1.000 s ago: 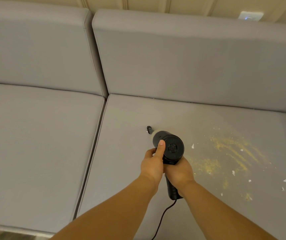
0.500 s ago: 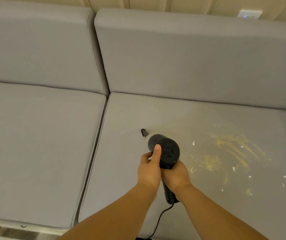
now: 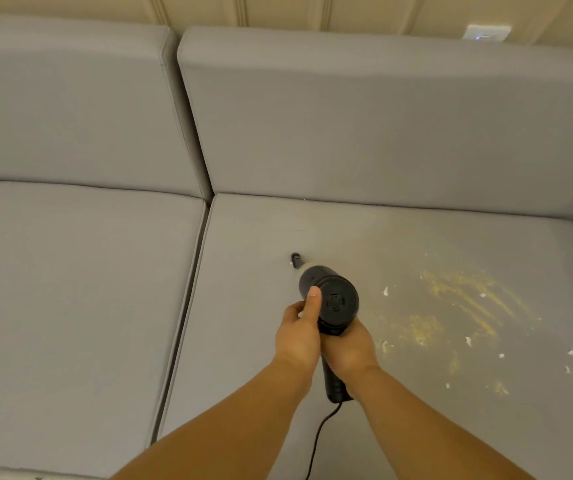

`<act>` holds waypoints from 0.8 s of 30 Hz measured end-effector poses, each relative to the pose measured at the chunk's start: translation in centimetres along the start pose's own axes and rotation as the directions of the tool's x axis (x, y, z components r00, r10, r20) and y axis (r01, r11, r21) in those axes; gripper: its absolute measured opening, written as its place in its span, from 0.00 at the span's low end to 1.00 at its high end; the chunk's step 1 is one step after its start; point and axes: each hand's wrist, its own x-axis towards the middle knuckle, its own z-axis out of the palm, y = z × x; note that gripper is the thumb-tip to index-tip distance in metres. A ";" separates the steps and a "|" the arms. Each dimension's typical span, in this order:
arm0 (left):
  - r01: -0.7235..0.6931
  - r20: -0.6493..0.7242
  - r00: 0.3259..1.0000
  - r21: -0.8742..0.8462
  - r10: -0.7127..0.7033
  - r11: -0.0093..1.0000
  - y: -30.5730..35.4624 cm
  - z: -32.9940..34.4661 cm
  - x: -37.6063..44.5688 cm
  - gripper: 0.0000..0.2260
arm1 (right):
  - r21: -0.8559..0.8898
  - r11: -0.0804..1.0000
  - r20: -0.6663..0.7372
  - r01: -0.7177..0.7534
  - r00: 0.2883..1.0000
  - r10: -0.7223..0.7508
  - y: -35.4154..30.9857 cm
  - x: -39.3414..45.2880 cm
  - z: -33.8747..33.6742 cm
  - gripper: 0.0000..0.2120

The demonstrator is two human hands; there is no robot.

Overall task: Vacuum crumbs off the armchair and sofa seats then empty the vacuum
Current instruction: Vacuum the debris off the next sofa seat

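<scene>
A black handheld vacuum [image 3: 332, 297] points away from me over the right seat cushion [image 3: 313, 230] of a grey sofa. Its thin nozzle [image 3: 295, 259] touches the cushion near the middle. My left hand [image 3: 299, 332] grips the vacuum's body, thumb lying up along its left side. My right hand [image 3: 347, 348] grips the handle below the body; the handle's end [image 3: 337, 389] sticks out under my wrist. Yellow crumbs [image 3: 458, 306] and white flecks [image 3: 385, 291] lie to the right of the vacuum.
A black cord [image 3: 316, 441] runs from the handle down to the frame's bottom edge. The left seat cushion [image 3: 70, 289] is bare grey fabric. Back cushions [image 3: 364, 126] rise behind both seats, with a beige panelled wall and a white outlet [image 3: 486, 32] above.
The vacuum and both hands have shifted slightly left and back along the cushion, away from the crumbs. My grip looks the same.
</scene>
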 end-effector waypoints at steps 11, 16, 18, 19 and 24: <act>-0.045 0.016 0.999 0.039 0.044 0.998 4.1 1.8 2.9 0.18 | -0.021 0.997 -0.006 0.069 0.998 -0.069 -3.6 4.0 -1.1 0.16; -0.063 0.088 0.994 0.055 0.058 0.996 7.9 6.6 6.1 0.21 | 0.009 0.996 -0.087 0.088 0.992 -0.087 -6.4 8.9 -4.3 0.17; -0.062 0.080 0.995 0.086 0.055 0.994 9.0 8.0 7.5 0.24 | 0.004 0.995 -0.083 0.099 0.992 -0.098 -7.3 10.9 -5.1 0.16; -0.061 0.071 0.996 0.094 0.054 0.994 9.2 8.6 8.3 0.24 | -0.004 0.995 -0.076 0.104 0.992 -0.104 -7.6 11.8 -5.4 0.15; -0.070 -0.023 0.997 0.039 0.071 0.997 9.8 9.0 11.0 0.23 | -0.074 0.989 -0.003 0.127 0.992 -0.128 -8.7 15.1 -4.6 0.13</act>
